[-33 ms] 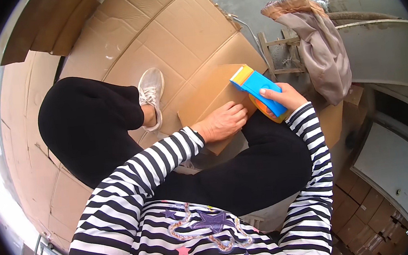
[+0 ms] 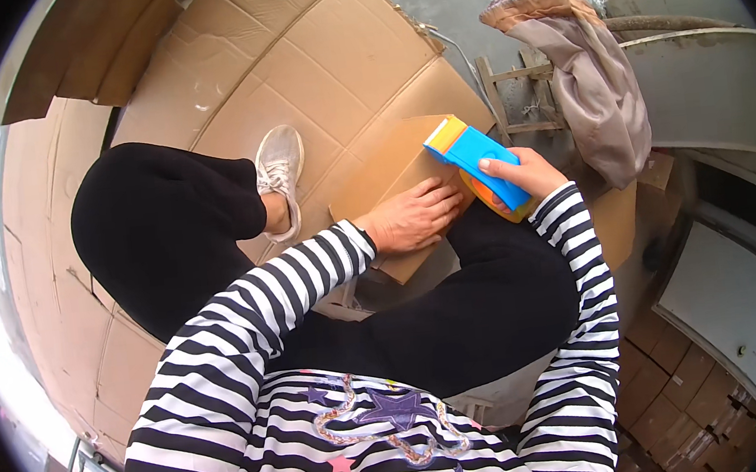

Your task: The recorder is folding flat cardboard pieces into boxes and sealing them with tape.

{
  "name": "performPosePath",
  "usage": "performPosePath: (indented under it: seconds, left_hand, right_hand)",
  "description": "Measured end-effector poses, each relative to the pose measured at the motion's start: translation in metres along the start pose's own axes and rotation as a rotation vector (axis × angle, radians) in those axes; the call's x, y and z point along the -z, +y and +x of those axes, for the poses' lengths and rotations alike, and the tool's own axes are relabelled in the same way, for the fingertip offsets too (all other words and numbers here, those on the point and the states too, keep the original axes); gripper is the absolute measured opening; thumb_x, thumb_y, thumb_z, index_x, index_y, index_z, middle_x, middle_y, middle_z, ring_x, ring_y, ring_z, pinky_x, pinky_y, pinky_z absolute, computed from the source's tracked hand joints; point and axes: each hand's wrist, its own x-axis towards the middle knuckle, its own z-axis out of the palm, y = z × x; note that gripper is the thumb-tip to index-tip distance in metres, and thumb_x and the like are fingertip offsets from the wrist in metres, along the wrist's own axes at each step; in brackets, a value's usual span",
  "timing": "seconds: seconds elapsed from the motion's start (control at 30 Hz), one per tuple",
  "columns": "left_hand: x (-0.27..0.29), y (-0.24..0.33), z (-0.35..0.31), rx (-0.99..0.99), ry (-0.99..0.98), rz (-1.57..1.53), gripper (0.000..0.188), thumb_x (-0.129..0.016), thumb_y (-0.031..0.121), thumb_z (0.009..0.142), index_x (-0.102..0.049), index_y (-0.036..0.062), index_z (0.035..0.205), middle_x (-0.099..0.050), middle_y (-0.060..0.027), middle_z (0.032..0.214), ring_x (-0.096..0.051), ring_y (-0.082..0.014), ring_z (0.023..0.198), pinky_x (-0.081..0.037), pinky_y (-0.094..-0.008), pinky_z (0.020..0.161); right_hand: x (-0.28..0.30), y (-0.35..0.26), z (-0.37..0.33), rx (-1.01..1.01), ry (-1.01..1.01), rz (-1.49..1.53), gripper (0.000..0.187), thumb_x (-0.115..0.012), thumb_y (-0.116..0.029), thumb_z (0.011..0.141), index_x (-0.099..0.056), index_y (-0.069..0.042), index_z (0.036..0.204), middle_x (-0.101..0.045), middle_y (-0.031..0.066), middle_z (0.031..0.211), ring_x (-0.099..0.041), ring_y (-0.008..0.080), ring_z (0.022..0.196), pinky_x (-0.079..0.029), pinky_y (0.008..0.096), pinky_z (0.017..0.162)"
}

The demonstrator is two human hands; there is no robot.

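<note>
A brown cardboard box (image 2: pixel 390 176) lies between my legs, tilted, partly hidden by my hands and right thigh. My left hand (image 2: pixel 414 217) rests flat on its near part, fingers stretched out and slightly spread. In my right hand (image 2: pixel 529 178) is a blue tape dispenser (image 2: pixel 480 158) with a yellow front end, the thumb pressed on its top. The dispenser's orange-yellow tape roll (image 2: pixel 481 197) shows beneath the blue body. Its front end sits over the right edge of the box; I cannot tell whether it touches.
Flattened cardboard (image 2: pixel 288 62) covers the floor ahead, with my left shoe (image 2: pixel 283 183) on it. To the right, a greyish-pink cloth (image 2: pixel 597 101) hangs by a small wooden frame (image 2: pixel 524 99). Stacked cartons (image 2: pixel 674 380) and a white panel (image 2: pixel 736 311) stand at lower right.
The fingers of my left hand have straightened and spread flatter on the box, reaching slightly forward. My right hand and the tape dispenser have shifted very slightly.
</note>
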Motion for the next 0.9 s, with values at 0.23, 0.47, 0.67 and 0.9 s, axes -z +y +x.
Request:
performPosePath:
  seconds: [0.23,0.47,0.67,0.9]
  left_hand:
    - [-0.012,-0.018,0.004,-0.245,-0.212,-0.09,0.06,-0.047,0.032,0.087,-0.039,-0.0051,0.133,-0.03,-0.0182,0.146,-0.024,-0.0278,0.138,-0.015,-0.0449,0.114]
    - [-0.01,-0.022,0.016,-0.402,-0.262,-0.07,0.041,-0.05,0.026,0.081,-0.052,-0.0014,0.112,-0.038,-0.0205,0.14,-0.03,-0.0315,0.135,-0.017,-0.0477,0.113]
    - [-0.014,-0.023,0.018,-0.43,-0.268,-0.121,0.035,-0.051,0.025,0.077,-0.053,0.0023,0.103,-0.046,-0.02,0.132,-0.034,-0.0323,0.132,-0.017,-0.0504,0.113]
    - [-0.01,-0.019,0.02,-0.389,-0.274,-0.135,0.031,-0.052,0.022,0.073,-0.052,0.004,0.099,-0.045,-0.0186,0.132,-0.033,-0.0304,0.133,-0.018,-0.0488,0.113]
  right_hand:
    - [-0.007,-0.001,0.004,0.068,0.048,-0.11,0.048,-0.065,-0.044,0.083,-0.06,0.003,0.092,-0.062,0.008,0.075,-0.059,0.0133,0.064,-0.049,0.0267,0.061]
    - [0.0,-0.004,0.011,0.0,-0.031,-0.128,0.056,-0.056,-0.052,0.086,-0.06,0.004,0.093,-0.063,0.0103,0.077,-0.061,0.0165,0.065,-0.051,0.0281,0.064]
    - [0.002,-0.01,0.008,-0.051,-0.173,-0.014,0.052,-0.054,-0.048,0.088,-0.057,0.004,0.091,-0.063,0.0148,0.07,-0.063,0.0215,0.056,-0.053,0.0323,0.055]
    - [0.003,0.0,0.012,-0.023,-0.134,-0.087,0.05,-0.054,-0.047,0.088,-0.057,0.004,0.09,-0.063,0.0149,0.067,-0.064,0.0225,0.056,-0.053,0.0322,0.054]
